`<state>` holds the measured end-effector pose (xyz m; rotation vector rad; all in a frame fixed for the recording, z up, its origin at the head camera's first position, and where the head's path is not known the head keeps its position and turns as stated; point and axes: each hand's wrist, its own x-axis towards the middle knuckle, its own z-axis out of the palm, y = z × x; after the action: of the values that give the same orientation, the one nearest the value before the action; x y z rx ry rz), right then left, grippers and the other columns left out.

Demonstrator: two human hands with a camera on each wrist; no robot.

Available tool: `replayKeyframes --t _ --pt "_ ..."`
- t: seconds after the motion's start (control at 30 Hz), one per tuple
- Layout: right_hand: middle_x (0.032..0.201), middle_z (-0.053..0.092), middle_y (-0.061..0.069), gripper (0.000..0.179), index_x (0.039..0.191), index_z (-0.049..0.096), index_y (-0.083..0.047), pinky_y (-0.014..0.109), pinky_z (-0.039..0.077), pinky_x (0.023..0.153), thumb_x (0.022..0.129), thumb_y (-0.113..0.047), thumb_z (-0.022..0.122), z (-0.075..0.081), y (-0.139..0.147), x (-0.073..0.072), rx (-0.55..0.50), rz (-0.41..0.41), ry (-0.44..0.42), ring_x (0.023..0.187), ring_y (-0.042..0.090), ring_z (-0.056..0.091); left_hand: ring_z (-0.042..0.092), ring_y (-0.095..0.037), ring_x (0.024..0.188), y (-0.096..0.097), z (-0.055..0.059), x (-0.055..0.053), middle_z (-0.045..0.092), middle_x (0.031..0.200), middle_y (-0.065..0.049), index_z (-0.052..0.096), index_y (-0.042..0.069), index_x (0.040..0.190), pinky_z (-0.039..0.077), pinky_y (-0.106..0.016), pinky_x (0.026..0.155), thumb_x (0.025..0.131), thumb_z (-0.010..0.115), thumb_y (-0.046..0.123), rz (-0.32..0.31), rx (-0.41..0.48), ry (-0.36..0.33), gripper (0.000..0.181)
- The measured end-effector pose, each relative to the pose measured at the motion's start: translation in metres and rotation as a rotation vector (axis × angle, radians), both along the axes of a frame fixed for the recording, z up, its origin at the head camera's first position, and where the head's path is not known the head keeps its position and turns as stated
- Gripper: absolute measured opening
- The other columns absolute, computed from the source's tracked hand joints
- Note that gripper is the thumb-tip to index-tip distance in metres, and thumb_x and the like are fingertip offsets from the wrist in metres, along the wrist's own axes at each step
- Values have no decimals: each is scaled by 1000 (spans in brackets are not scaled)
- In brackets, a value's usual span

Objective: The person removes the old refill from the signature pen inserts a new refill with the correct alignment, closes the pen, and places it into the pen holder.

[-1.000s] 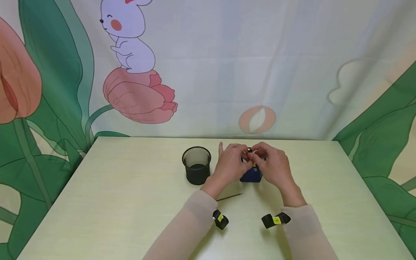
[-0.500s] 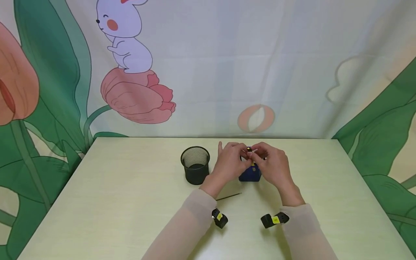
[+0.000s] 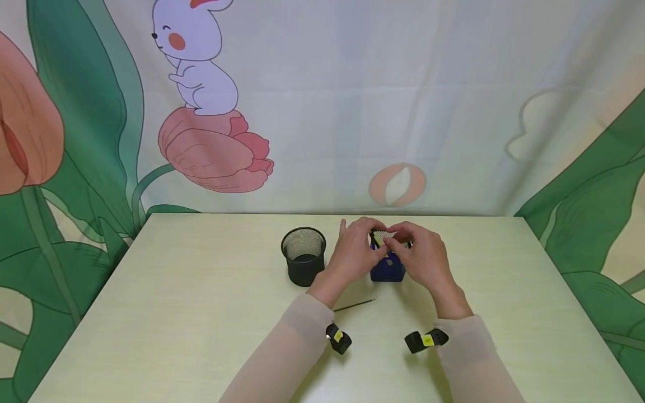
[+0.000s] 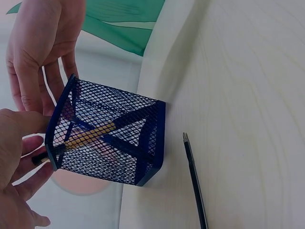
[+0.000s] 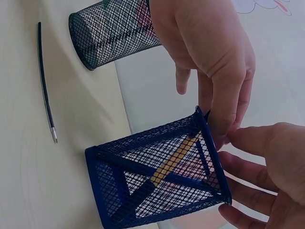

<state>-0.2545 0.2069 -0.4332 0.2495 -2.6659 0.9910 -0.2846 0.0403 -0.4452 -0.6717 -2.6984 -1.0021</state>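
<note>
A blue square mesh pen holder (image 3: 387, 273) stands on the table under both hands. In it a slim black-and-yellow stick (image 5: 170, 162), pen-like, leans diagonally. The stick's dark upper end (image 4: 40, 157) sticks out over the rim at the left hand's fingers. My left hand (image 3: 355, 249) arches over the holder's left side, thumb and forefinger apart. From the other side my right hand (image 3: 425, 253) reaches over the rim, its fingers spread behind it in the right wrist view. Both thumbs come close together over the holder.
A round black mesh pen holder (image 3: 305, 271) stands left of the left hand. A thin black rod (image 4: 193, 171) with a silver split tip lies on the table (image 3: 201, 313), in front of the blue holder. A printed curtain (image 3: 322, 101) hangs behind the table.
The stick's black-and-yellow end was upright between the fingertips of both hands; now it has tipped to the left against the blue holder's rim. The left thumb and forefinger have spread apart.
</note>
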Motion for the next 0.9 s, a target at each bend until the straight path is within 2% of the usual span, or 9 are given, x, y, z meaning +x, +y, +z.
replayKeyframes --t 0.1,0.37,0.5,0.7,0.9 --pt "93 79 6 21 116 76 -13 46 51 83 98 -24 74 -1 1 -1 -6 -2 1 93 27 72 62 -20 131 -2 0 0 71 128 -2 70 16 126 23 -69 123 95 77 27 1 13 11 34" --pt "99 78 7 19 112 77 -11 43 52 84 98 -22 73 -2 3 -1 -36 4 33 96 27 73 60 -23 132 -5 3 2 68 130 -4 70 15 126 25 -67 123 95 77 28 -10 16 8 35" --pt "103 77 8 18 113 76 -10 44 52 86 99 -21 72 -1 5 -1 -41 15 42 98 28 72 56 -24 137 -9 5 3 64 138 -5 69 14 128 25 -65 124 95 78 28 -14 12 6 37" --pt "110 72 12 21 116 74 -8 46 51 89 101 -23 68 1 10 -2 -58 19 33 104 31 69 53 -26 141 -19 9 2 58 146 -7 67 12 132 23 -62 126 94 78 26 -34 20 10 41" --pt "123 64 16 26 122 71 -7 50 53 91 101 -21 68 2 17 -4 -72 1 33 112 36 64 53 -25 141 -33 14 3 59 146 -6 66 13 131 22 -60 127 97 74 28 -34 -22 38 38"
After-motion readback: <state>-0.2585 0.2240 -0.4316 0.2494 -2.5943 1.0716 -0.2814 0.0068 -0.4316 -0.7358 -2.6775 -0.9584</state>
